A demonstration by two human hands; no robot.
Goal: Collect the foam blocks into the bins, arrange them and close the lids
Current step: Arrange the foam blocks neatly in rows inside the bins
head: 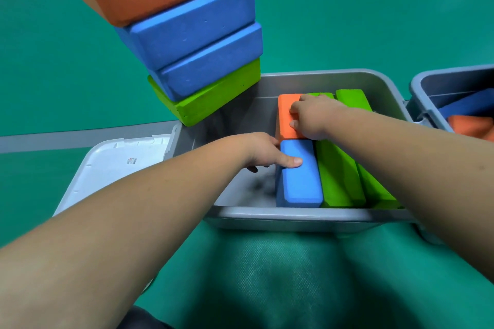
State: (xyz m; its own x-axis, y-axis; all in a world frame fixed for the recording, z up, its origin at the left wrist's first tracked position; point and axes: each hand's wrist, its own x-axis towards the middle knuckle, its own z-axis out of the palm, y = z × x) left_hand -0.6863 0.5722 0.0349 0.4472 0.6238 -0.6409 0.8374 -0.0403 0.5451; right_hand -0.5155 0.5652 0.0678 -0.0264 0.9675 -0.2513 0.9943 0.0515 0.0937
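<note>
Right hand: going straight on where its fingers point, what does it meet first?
The right hand rests on the orange block; past that block's edge the way looks free until, probably, the left wall of the grey bin.

Forearms bare; left hand [263, 149], right hand [311, 117] bare; teal fabric [280, 275] at lap.

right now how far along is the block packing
Done: green blocks stand packed in the bin. In hand: the left hand grips a blue block and the right hand rests on an orange block, both in the next row. Left: the stack of four blocks beside the bin is not in yet, and the lid lies off to the side.
</note>
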